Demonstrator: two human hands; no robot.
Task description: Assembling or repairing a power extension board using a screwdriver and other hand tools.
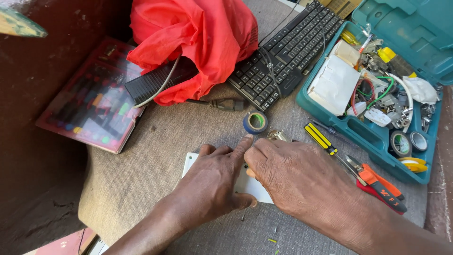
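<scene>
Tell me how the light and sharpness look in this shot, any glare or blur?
Head view: soft, even daylight, with the left hand and right hand sharp over the white plate; mild glare on the clear lid of the red case; left side falls into dark shadow; the keyboard and teal toolbox bend slightly toward the edges from the wide lens.

Open burlap [141, 184] runs from 7 to 10 o'clock of the hands; passage free there. 12 o'clock: blue tape roll [255, 122] just beyond fingertips, black keyboard [283, 52] and red bag [198, 42] behind. 2–3 o'clock blocked: yellow-black screwdriver [320, 138], orange-handled pliers [377, 182], teal toolbox [377, 137]. 6 o'clock open.
</scene>
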